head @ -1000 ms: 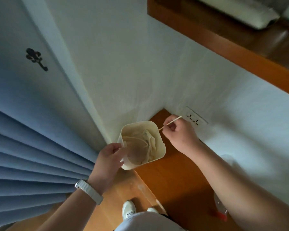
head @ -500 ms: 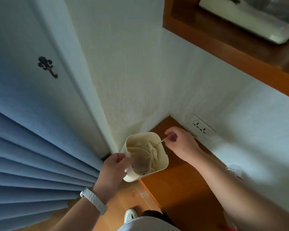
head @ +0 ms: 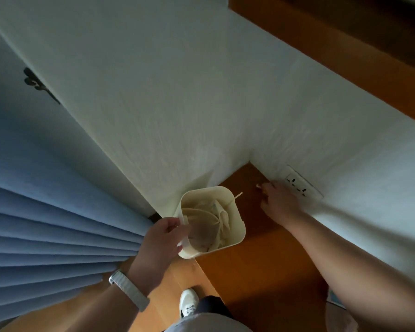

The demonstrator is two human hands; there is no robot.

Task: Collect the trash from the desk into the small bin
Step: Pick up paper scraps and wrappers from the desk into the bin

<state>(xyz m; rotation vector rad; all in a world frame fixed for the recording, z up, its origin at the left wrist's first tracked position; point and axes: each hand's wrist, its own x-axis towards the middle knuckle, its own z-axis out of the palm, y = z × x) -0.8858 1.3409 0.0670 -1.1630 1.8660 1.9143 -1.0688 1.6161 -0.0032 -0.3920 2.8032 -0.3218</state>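
Head view: left hand (head: 158,238) grips small bin (head: 235,233) at the desk's (head: 261,259) left edge.

Fingers curl over the bin's near-left rim, thumb outside; pale woven watch band (head: 130,289) on the wrist. Bin is cream plastic, a rounded square, smooth-walled; whether it rests on the desk or is lifted, cannot tell. Inside: crumpled pale paper and thin curved strips. A thin pale stick (head: 237,195) leans on the far-right rim, its tip poking out. Right hand (head: 279,202) is loose-fingered and holds nothing, over the desk's far corner just below a white wall socket (head: 301,185). Desk is glossy orange-brown wood.
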